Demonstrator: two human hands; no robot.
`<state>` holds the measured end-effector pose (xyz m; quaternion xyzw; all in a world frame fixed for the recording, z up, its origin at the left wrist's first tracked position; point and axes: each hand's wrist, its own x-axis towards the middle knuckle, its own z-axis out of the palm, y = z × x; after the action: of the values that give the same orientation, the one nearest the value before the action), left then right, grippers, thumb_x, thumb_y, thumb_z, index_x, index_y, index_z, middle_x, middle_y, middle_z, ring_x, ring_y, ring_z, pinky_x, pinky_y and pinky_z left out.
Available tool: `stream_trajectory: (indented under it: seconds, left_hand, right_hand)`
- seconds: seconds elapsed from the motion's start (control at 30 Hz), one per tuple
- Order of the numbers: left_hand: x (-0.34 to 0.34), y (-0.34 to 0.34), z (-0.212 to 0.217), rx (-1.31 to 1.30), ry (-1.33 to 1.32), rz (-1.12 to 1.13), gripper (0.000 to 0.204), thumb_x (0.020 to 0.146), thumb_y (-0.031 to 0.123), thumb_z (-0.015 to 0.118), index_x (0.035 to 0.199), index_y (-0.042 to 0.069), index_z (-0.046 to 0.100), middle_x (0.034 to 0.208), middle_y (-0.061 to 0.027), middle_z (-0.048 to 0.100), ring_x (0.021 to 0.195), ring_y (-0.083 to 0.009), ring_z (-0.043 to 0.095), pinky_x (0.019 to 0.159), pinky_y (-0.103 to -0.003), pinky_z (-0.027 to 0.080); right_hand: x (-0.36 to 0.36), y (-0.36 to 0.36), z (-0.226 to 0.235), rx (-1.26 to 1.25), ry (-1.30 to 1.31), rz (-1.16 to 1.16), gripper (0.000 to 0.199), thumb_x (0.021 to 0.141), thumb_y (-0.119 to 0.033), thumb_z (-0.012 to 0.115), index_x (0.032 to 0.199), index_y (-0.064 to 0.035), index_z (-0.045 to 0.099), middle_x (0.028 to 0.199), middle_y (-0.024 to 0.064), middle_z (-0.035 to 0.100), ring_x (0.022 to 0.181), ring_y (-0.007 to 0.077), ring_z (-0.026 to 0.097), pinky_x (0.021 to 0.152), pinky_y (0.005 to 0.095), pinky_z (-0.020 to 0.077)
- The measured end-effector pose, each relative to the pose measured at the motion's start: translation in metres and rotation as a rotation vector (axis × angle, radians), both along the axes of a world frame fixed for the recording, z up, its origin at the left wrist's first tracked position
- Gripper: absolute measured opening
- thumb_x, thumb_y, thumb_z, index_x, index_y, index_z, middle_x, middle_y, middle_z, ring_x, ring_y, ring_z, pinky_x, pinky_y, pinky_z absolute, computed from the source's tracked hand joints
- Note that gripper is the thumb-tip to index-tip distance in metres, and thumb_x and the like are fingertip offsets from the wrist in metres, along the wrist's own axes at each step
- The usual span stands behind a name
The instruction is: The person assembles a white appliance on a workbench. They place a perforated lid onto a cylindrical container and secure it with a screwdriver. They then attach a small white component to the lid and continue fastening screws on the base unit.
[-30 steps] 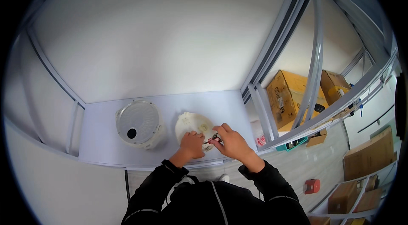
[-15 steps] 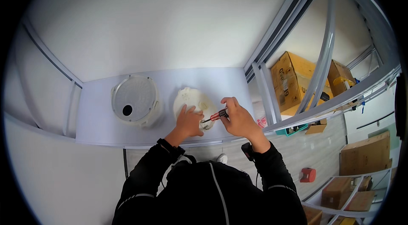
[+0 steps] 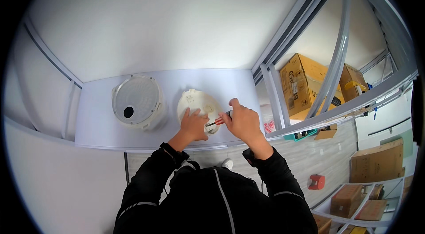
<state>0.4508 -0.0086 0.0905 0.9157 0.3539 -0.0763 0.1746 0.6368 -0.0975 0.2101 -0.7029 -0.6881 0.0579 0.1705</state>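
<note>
On the white worktop lies a white oval plastic cover [image 3: 183, 103], its shallow inside facing up. My left hand [image 3: 193, 125] rests across its near left part with fingers spread, holding it down. A red and black screwdriver [image 3: 220, 120] is gripped by its handle in my right hand [image 3: 243, 122]. Its metal shaft slants left to the near end of the cover, beside my left fingers; whether the tip sits in a screw is too small to tell. To the left stands a round white housing [image 3: 148, 126] with a grey disc [image 3: 138, 94] and a black round spot [image 3: 128, 112].
Grey metal frame posts [image 3: 276, 88] rise at the worktop's right end. Beyond them are a yellow-brown cardboard box [image 3: 296, 86] and a teal bin [image 3: 305, 135]. A red stool [image 3: 316, 182] stands on the floor to the right. A white panel [image 3: 168, 21] backs the worktop.
My right hand has turned around the screwdriver, its fingers now covering more of the handle. The whole view has shifted slightly; my left hand stays on the cover.
</note>
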Motion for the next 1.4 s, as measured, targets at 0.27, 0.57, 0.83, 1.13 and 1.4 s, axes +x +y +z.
stream_trajectory:
  seconds: [0.27, 0.57, 0.83, 1.13, 1.4]
  left_hand:
    - [0.000, -0.003, 0.002, -0.010, -0.025, 0.014, 0.080, 0.067, 0.048, 0.088, 0.139, 0.020, 0.069, 0.155, 0.0018, 0.059, 0.156, -0.0291, 0.038, 0.130, -0.062, 0.016]
    - [0.002, -0.005, 0.002, -0.024, -0.023, 0.049, 0.081, 0.066, 0.046, 0.089, 0.140, 0.020, 0.069, 0.155, 0.0020, 0.059, 0.156, -0.0290, 0.038, 0.130, -0.062, 0.017]
    - [0.004, -0.003, 0.004, -0.051, 0.012, 0.052, 0.082, 0.065, 0.046, 0.090, 0.140, 0.020, 0.068, 0.158, 0.0022, 0.056, 0.156, -0.0296, 0.037, 0.130, -0.062, 0.016]
    - [0.004, -0.005, 0.003, -0.043, -0.030, 0.057, 0.080, 0.065, 0.044, 0.089, 0.139, 0.020, 0.069, 0.156, 0.0018, 0.058, 0.156, -0.0301, 0.038, 0.129, -0.062, 0.017]
    - [0.002, -0.005, 0.001, -0.015, -0.058, 0.053, 0.076, 0.065, 0.043, 0.087, 0.135, 0.019, 0.071, 0.156, 0.0022, 0.058, 0.155, -0.0305, 0.040, 0.129, -0.062, 0.019]
  right_hand:
    - [0.009, -0.002, -0.003, 0.197, 0.108, 0.136, 0.049, 0.099, -0.042, 0.071, 0.121, -0.0022, 0.055, 0.089, 0.0211, 0.073, 0.076, 0.0413, 0.073, 0.063, 0.0457, 0.0569]
    - [-0.008, -0.007, 0.004, 0.150, -0.035, -0.044, 0.043, 0.096, -0.027, 0.075, 0.123, -0.0015, 0.053, 0.094, 0.0234, 0.070, 0.073, 0.0413, 0.072, 0.061, 0.0447, 0.0566]
    - [-0.004, 0.001, 0.008, -0.251, -0.128, -0.180, 0.045, 0.096, -0.029, 0.074, 0.125, -0.0009, 0.054, 0.102, 0.0250, 0.066, 0.081, 0.0424, 0.071, 0.067, 0.0476, 0.0574]
    - [0.008, -0.005, -0.004, 0.048, 0.090, 0.082, 0.041, 0.099, -0.031, 0.071, 0.125, -0.0033, 0.053, 0.098, 0.0234, 0.067, 0.083, 0.0423, 0.072, 0.067, 0.0477, 0.0566]
    - [0.002, -0.003, 0.006, 0.189, 0.035, 0.143, 0.040, 0.096, -0.031, 0.074, 0.119, -0.0047, 0.055, 0.086, 0.0194, 0.067, 0.072, 0.0392, 0.070, 0.061, 0.0462, 0.0552]
